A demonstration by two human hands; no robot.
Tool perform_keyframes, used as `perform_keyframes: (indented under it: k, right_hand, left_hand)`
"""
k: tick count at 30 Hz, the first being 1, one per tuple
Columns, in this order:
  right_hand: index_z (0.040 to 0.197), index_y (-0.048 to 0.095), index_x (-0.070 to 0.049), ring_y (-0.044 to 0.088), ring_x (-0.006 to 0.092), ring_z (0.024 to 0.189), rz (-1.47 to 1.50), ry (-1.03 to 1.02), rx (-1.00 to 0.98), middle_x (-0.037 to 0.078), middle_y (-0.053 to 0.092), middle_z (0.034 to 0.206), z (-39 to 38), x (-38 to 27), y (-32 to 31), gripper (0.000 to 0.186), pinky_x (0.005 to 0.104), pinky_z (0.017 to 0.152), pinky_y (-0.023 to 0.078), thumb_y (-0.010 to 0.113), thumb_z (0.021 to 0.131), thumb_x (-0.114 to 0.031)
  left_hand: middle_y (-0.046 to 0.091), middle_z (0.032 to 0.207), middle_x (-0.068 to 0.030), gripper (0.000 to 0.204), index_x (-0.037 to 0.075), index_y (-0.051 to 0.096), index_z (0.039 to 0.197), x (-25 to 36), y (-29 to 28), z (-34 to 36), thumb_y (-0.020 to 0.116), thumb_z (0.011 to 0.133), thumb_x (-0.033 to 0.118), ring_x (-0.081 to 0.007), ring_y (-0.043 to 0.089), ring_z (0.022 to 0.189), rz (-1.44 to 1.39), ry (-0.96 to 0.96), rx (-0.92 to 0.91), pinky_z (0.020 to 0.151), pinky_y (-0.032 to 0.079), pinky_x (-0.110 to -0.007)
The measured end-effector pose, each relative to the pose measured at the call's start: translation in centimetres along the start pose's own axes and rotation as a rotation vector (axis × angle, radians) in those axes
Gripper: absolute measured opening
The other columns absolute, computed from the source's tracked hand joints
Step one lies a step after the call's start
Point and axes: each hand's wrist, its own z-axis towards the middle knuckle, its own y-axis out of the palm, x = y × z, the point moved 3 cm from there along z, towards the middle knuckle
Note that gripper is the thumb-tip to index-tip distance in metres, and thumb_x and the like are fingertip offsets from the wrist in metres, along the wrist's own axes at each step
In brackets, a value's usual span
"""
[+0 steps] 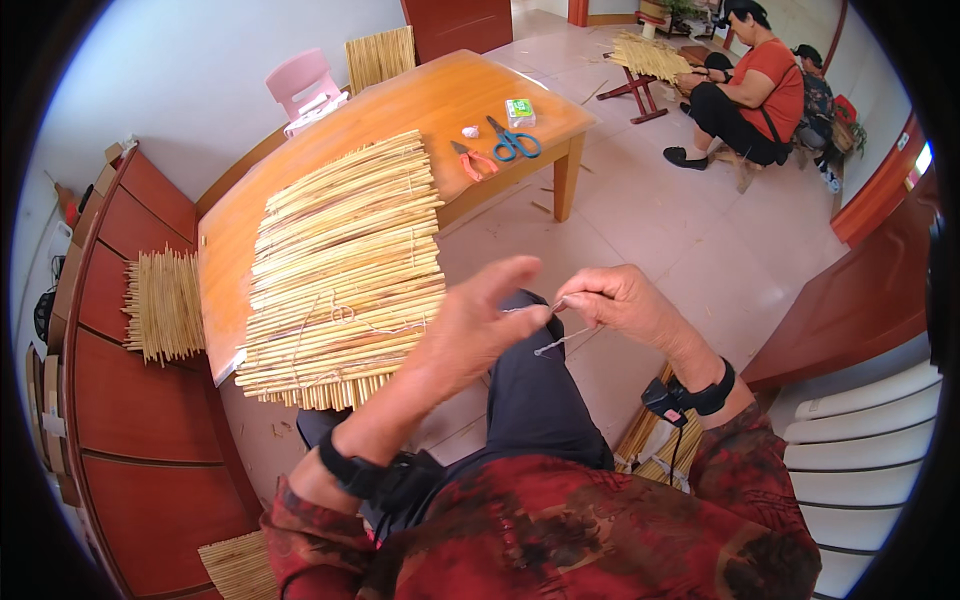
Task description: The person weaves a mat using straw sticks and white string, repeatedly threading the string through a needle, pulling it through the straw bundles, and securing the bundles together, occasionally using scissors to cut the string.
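My right hand (625,305) is closed in a pinch on a thin pale string (560,343), whose loose end hangs over my dark trouser leg. Close beside it, my left hand (485,325) has its thumb and forefinger apart, slightly blurred; the thumb tip comes up to the pinched string. To the left, a mat of straw-coloured reed stalks (345,265) lies on the wooden table and overhangs its near edge. String rows cross the mat, and a loose loop of string (345,313) rests on its near part.
Orange-handled pliers (474,160), blue-handled scissors (513,140) and a small green-and-white box (520,112) lie on the table (545,100). Reed bundles (163,305) lean by red cabinets (150,400) at left. A white radiator (860,450) stands right. Another person (765,85) works at a stool behind.
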Motion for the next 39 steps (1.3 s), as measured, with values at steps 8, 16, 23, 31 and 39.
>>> perform_keyframes:
  k: [8, 16, 23, 31, 39]
  right_hand:
    - [0.085, 0.060, -0.001, 0.044, 0.0045, 0.057, 0.001, 0.059, -0.052, -0.002, 0.050, 0.064, 0.3, 1.1, -1.0, 0.016, 0.0179, 0.054, 0.036, 0.050, 0.086, -0.014]
    - [0.084, 0.061, -0.003, 0.042, 0.0033, 0.054, 0.019, 0.171, -0.062, -0.003, 0.049, 0.061, -0.6, 6.8, -3.9, 0.016, 0.0171, 0.047, 0.032, 0.051, 0.084, -0.015]
    - [0.080, 0.060, -0.002, 0.039, 0.0031, 0.045, -0.021, 0.149, 0.206, -0.001, 0.048, 0.058, -0.4, 6.2, -4.4, 0.009, 0.0158, 0.038, 0.031, 0.056, 0.080, -0.011]
    - [0.075, 0.053, -0.002, 0.049, 0.0084, 0.045, 0.251, 0.059, 0.325, 0.003, 0.051, 0.058, 1.1, 3.5, -3.8, 0.006, 0.0196, 0.038, 0.042, 0.057, 0.078, -0.005]
    - [0.096, 0.046, -0.004, 0.059, 0.0159, 0.063, 0.598, -0.189, 0.479, 0.005, 0.055, 0.073, 2.2, 0.3, -4.3, 0.019, 0.0253, 0.054, 0.051, 0.056, 0.081, -0.009]
  left_hand:
    - [0.051, 0.065, 0.0027, 0.011, 0.000, 0.059, 0.076, 1.0, -4.7, -2.6, 0.055, 0.081, 0.009, -0.0036, 0.044, 0.060, 0.214, -0.057, 0.176, 0.052, 0.036, -0.018]
    - [0.050, 0.065, 0.0047, 0.008, 0.001, 0.060, 0.076, 1.4, -9.6, -9.7, 0.056, 0.081, 0.006, -0.0017, 0.041, 0.057, 0.304, -0.146, 0.375, 0.050, 0.033, -0.016]
    - [0.054, 0.069, 0.0023, 0.007, -0.001, 0.059, 0.077, 1.9, -9.1, -12.6, 0.055, 0.082, 0.003, -0.0039, 0.045, 0.064, 0.233, -0.135, 0.404, 0.058, 0.037, -0.018]
    - [0.054, 0.071, 0.0010, 0.009, -0.002, 0.059, 0.078, 3.0, -9.5, -16.2, 0.059, 0.080, 0.007, -0.0045, 0.046, 0.064, 0.191, -0.102, 0.399, 0.058, 0.038, -0.018]
    - [0.056, 0.074, -0.0021, 0.008, -0.004, 0.058, 0.082, 3.0, -6.4, -16.7, 0.056, 0.081, 0.003, -0.0060, 0.049, 0.069, 0.056, -0.117, 0.079, 0.061, 0.040, -0.020]
